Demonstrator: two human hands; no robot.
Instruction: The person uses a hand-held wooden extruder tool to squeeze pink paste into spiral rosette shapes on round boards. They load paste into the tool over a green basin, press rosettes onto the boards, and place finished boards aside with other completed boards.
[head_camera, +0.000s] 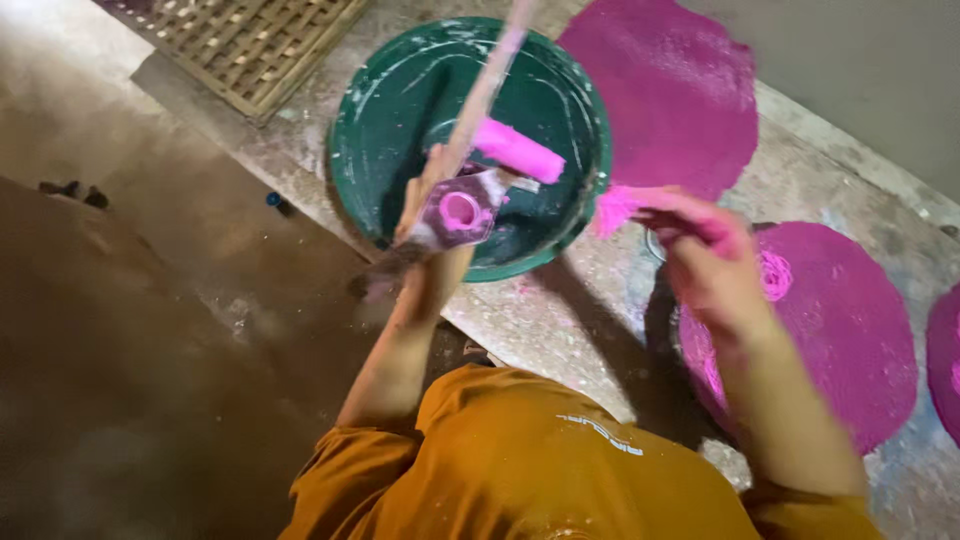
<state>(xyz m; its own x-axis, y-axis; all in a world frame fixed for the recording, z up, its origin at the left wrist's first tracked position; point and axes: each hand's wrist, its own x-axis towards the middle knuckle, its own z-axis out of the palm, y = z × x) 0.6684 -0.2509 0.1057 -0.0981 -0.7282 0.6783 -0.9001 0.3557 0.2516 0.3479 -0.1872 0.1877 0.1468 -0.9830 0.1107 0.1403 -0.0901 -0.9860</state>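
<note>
My left hand (425, 215) grips a grey, angular press-like tool (462, 210) whose round hole is packed with pink paste. A long pale stick (490, 80) rises from the tool over a green round basin (350, 130). Inside the basin, just beyond the tool, lies a pink cylinder of paste (518, 150). My right hand (710, 250), smeared pink and blurred, is at the basin's right rim and closed on a lump of pink paste (615, 205). An orange shirt (540, 460) fills the lower middle of the view.
Flat pink discs lie on the dusty concrete: one behind the basin (670, 90), one under my right arm (840, 310), one at the right edge (945, 360). A woven bamboo mat (250, 45) lies at the top left. A small blue object (273, 200) sits on the brown floor.
</note>
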